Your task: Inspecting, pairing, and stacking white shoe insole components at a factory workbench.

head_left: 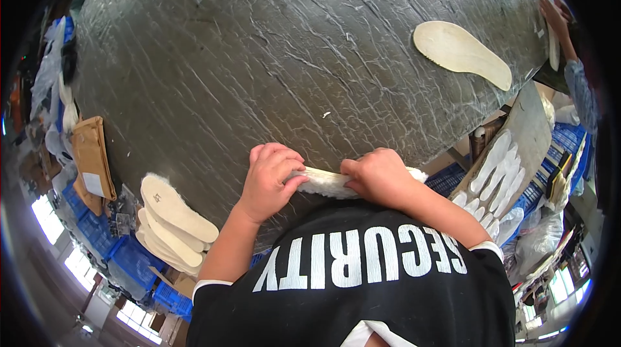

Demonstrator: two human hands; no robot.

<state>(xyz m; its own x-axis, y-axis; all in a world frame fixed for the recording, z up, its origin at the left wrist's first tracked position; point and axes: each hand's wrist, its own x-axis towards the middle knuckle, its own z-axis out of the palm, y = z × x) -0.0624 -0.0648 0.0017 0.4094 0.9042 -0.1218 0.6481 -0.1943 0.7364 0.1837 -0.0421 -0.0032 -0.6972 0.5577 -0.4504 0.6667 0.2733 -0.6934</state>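
A fluffy cream insole (323, 182) lies edge-on along the near side of the table, close against my black shirt. My left hand (272, 172) grips its left end between thumb and fingers. Farther right, my right hand (378, 175) is closed round the same insole, its thumb pressing on the near side and the knuckles up. A tuft of white fleece shows beyond my right hand. The sole's far face is mostly hidden by my fingers. One flat cream insole (459, 52) rests alone on the table at the far right.
A pile of insoles (171, 217) sits at the table's left edge beside a brown paper package (94, 156). White insole shapes cover a board (517, 133) at the right, near blue crates (566, 146). Another person's hands (555, 17) work at the far right edge.
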